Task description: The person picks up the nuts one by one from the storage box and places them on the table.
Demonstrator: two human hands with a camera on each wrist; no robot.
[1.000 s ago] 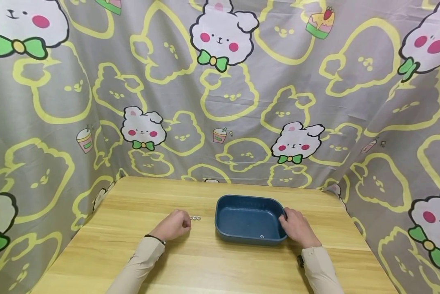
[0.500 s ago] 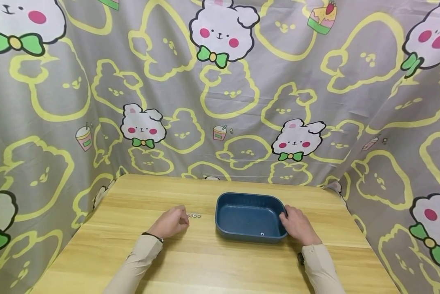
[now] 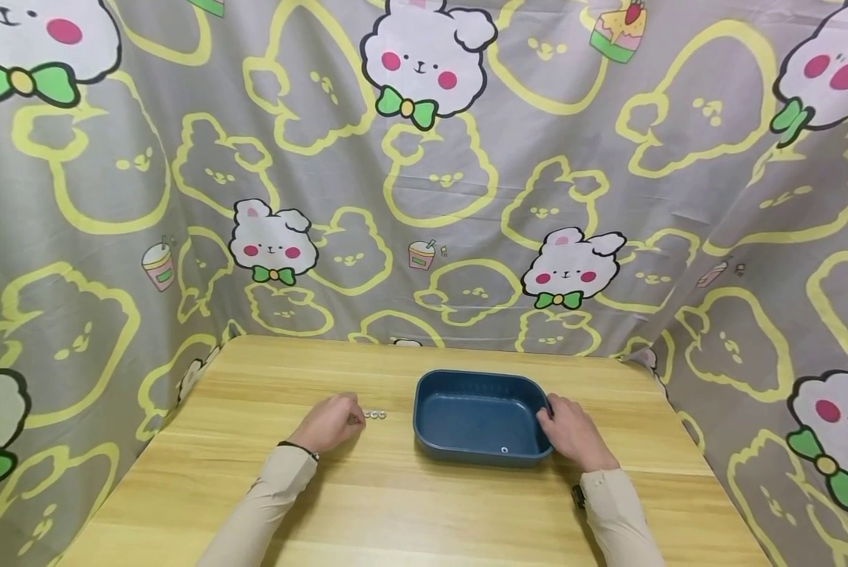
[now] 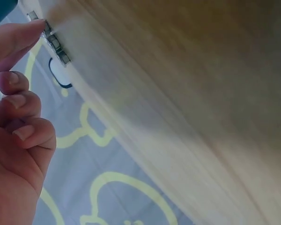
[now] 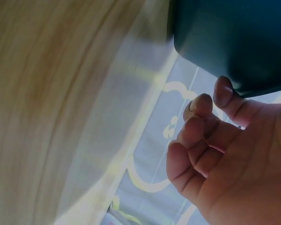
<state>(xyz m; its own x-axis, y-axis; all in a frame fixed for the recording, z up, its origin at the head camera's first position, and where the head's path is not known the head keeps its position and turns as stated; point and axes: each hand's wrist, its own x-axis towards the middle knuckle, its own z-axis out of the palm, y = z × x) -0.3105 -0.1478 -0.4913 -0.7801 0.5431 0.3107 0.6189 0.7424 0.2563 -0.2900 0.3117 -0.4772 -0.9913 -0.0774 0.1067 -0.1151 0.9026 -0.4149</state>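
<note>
My left hand [image 3: 328, 421] is at the left end of a short row of small silvery metal nuts [image 3: 375, 414] on the wooden table. In the left wrist view, the foremost fingertip overlaps the nuts [image 4: 54, 42], and the other fingers curl toward the palm. I cannot tell whether a nut is pinched there. My right hand [image 3: 575, 431] grips the right end of a dark blue rectangular box [image 3: 476, 457], thumb over the rim. One small ring-shaped metal piece [image 3: 505, 450] lies on the box's floor. The right wrist view shows the box's outer corner [image 5: 215, 51] above the bent fingers.
The light wooden table [image 3: 395, 512] ends at a grey curtain [image 3: 367, 181] with yellow outlines and white cartoon animals, which hangs behind and along both sides. The box stands right of the nut row, with a gap of bare tabletop between them.
The left fingertips shift slightly at the end of the nut row, staying low and close to it. The right hand keeps its grip on the box, which stays put; the head view tilts a little.
</note>
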